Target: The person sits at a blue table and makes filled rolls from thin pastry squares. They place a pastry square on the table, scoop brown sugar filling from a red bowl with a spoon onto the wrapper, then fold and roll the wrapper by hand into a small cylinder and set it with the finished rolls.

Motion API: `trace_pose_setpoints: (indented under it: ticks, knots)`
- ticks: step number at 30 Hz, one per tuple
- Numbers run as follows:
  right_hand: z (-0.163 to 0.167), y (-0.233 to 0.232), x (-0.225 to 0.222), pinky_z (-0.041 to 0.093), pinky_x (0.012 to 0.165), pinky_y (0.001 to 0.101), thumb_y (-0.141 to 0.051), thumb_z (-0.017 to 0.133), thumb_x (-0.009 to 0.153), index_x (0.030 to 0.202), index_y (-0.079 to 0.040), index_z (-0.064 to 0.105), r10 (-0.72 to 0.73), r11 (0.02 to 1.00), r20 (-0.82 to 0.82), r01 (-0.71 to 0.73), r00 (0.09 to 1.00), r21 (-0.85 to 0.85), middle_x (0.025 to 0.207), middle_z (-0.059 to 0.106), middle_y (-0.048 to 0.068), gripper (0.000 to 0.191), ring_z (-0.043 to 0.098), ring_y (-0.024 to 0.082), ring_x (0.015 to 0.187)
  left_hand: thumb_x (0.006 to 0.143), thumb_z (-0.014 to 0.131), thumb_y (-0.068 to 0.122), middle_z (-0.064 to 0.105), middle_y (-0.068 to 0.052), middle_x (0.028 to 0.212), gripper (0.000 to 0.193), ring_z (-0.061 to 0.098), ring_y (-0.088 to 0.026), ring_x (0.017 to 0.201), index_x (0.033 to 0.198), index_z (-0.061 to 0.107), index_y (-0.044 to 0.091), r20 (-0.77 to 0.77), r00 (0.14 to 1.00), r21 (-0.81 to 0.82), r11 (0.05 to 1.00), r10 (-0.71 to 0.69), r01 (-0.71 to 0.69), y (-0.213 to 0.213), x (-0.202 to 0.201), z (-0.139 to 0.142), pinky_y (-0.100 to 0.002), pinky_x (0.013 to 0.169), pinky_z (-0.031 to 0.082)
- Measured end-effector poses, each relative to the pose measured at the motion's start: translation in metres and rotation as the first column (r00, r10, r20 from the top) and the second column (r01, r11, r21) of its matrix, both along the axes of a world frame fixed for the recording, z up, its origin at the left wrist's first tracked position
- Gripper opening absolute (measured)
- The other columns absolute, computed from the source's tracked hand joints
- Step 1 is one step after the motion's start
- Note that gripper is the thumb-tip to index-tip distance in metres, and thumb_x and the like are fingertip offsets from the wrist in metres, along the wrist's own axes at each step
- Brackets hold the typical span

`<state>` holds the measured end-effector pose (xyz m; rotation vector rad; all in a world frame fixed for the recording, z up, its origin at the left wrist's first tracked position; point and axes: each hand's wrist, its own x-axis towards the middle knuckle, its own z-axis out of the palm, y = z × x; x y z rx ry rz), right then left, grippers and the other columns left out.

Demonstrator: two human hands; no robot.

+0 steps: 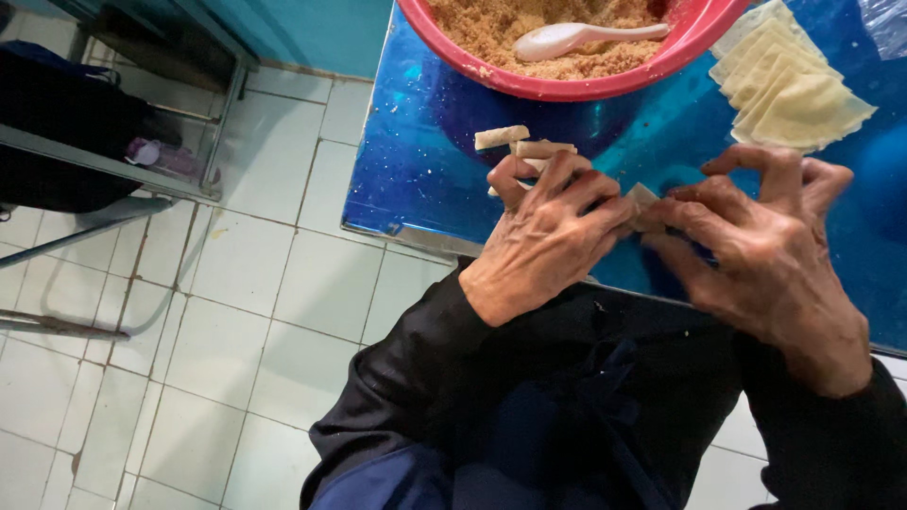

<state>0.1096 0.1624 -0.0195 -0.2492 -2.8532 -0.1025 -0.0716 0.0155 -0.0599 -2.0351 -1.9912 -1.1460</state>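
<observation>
My left hand (546,231) and my right hand (765,250) meet over the near edge of a shiny blue table (416,161), both pinching one small pale pastry roll (644,196) between their fingertips. Most of that roll is hidden by my fingers. Just beyond my left hand lie two or three finished pale rolls (515,142) on the table. A red bowl (567,87) of brown crumbly filling stands at the far side with a white plastic spoon (576,38) lying in it. A fanned stack of pale square wrappers (789,85) lies at the far right.
White tiled floor (255,283) spreads to the left of the table. A grey metal frame with a dark bag (76,123) stands at the far left. A teal wall (312,33) runs behind. A clear plastic bag corner (888,24) shows at top right.
</observation>
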Motion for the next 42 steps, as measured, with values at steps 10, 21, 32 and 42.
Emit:
trace_pose_setpoints:
  ticks: [10,21,32,42]
  knots:
    - [0.000,0.004,-0.010,0.023,0.104,0.0509,-0.032,0.083,0.089,0.094,-0.019,0.082,0.006,0.994,-0.017,-0.004,1.000,0.112,0.104,0.077,-0.007,0.014,0.046,0.026,0.130,0.095,0.074,0.018,0.062,-0.001,0.113,0.035,0.052,-0.024,0.116,0.127,0.064,0.012,-0.021,1.000,0.023,0.999,0.023,-0.023,0.000,0.003,-0.002,-0.043,0.107,0.037]
    - [-0.008,0.006,-0.010,0.023,0.106,0.0475,-0.029,0.084,0.091,0.095,-0.019,0.081,-0.002,0.996,-0.058,0.007,0.998,0.089,0.108,0.076,-0.006,0.011,0.046,0.023,0.133,0.096,0.073,0.023,0.062,0.003,0.111,0.032,0.052,-0.020,0.118,0.126,0.070,0.013,-0.135,0.983,0.027,0.993,0.120,-0.118,-0.004,0.007,0.003,-0.049,0.105,0.027]
    - [0.006,-0.008,-0.012,0.024,0.102,0.0506,-0.034,0.085,0.089,0.094,-0.021,0.081,0.022,0.966,-0.063,-0.005,0.998,0.260,0.105,0.076,-0.009,0.015,0.044,0.026,0.133,0.096,0.072,0.022,0.060,0.005,0.115,0.032,0.050,-0.019,0.119,0.128,0.069,0.018,-0.142,0.981,-0.003,0.991,0.134,-0.135,-0.005,0.007,0.002,-0.043,0.105,0.026]
    - [0.003,-0.010,-0.010,0.023,0.108,0.0509,-0.035,0.080,0.091,0.101,-0.022,0.081,-0.023,0.954,-0.067,0.041,0.998,0.296,0.111,0.076,-0.008,0.016,0.042,0.027,0.137,0.097,0.076,0.026,0.060,0.005,0.113,0.021,0.048,-0.022,0.121,0.116,0.070,0.018,-0.132,0.972,0.069,0.980,0.196,-0.188,-0.003,0.009,0.003,-0.052,0.098,0.025]
